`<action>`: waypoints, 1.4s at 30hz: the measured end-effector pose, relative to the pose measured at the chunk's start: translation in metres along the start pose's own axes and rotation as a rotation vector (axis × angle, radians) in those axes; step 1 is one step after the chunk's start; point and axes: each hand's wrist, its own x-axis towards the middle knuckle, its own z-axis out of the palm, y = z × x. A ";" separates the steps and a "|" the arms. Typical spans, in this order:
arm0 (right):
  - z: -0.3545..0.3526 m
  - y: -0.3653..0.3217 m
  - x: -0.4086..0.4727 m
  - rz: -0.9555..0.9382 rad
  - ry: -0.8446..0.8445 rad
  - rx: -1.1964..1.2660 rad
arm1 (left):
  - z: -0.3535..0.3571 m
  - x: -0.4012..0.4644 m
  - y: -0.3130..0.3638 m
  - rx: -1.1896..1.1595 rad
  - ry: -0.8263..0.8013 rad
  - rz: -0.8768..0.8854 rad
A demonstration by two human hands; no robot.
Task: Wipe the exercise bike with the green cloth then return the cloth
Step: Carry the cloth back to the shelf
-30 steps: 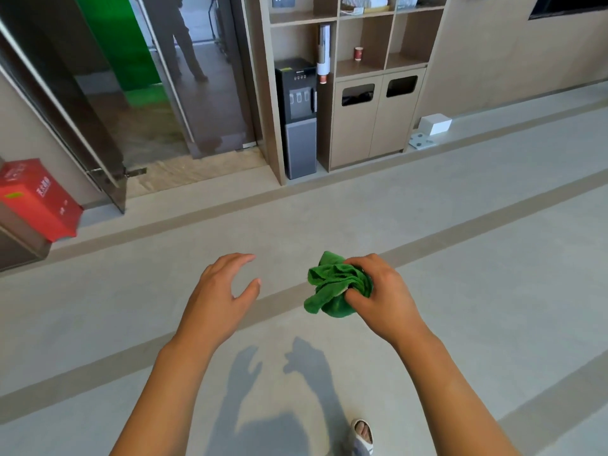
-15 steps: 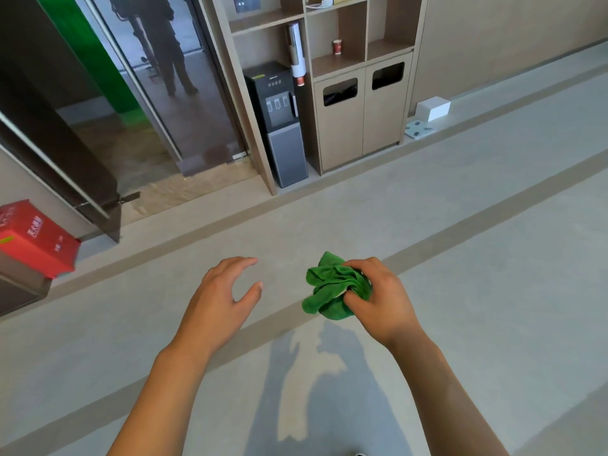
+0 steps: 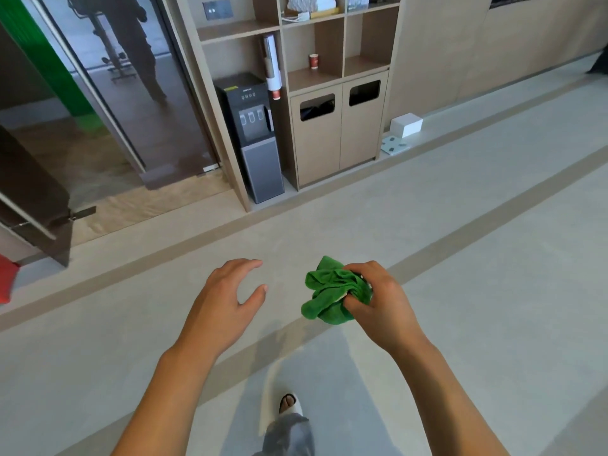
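A pale grey floor (image 3: 460, 258) with darker bands runs across a hallway toward a wooden shelving unit (image 3: 329, 93), a dark water dispenser (image 3: 253, 136) and a glass door (image 3: 108, 93) on the left.

The right hand (image 3: 378, 304) grips the green cloth (image 3: 332, 291) with its fingers and thumb curled round it; the cloth is crumpled into a ball. Most of the bundle bulges out to the left of the fist, toward the other hand, and one loose fold hangs below the thumb. The left hand (image 3: 227, 297) is beside it but apart from the cloth, fingers spread and lightly bent, holding nothing. Both hands are held above the floor, and one foot in a light slipper (image 3: 291, 403) shows below them.

No exercise bike can be made out with certainty near the hands; behind the glass door some thin metal frame stands near a person's legs, too dim to name. So whether the wiping is ahead or already done cannot be judged from here.

The likeliest trouble is the cloth slipping out, since much of it lies outside the fingers and the hanging fold could drag the rest free if the grip slackens while walking. A dropped cloth would pick up floor dirt. The slipper could also catch on the door's threshold.
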 end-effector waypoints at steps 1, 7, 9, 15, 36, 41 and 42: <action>0.002 -0.002 0.014 -0.005 0.002 -0.011 | -0.002 0.017 -0.005 -0.007 0.011 0.008; 0.018 -0.017 0.109 -0.004 0.031 -0.025 | -0.019 0.125 -0.038 -0.078 0.029 0.006; 0.025 -0.024 0.136 -0.005 0.041 -0.038 | -0.026 0.152 -0.050 -0.087 0.030 0.021; 0.063 -0.040 0.213 -0.035 0.044 -0.075 | -0.047 0.226 -0.096 -0.102 0.051 0.033; 0.127 -0.035 0.441 -0.179 -0.174 0.002 | -0.065 0.358 -0.177 -0.115 0.216 -0.148; 0.110 -0.018 0.527 -0.179 -0.182 -0.004 | -0.054 0.429 -0.163 -0.106 0.226 -0.158; 0.105 -0.014 0.543 -0.184 -0.176 -0.006 | -0.051 0.445 -0.159 -0.107 0.223 -0.160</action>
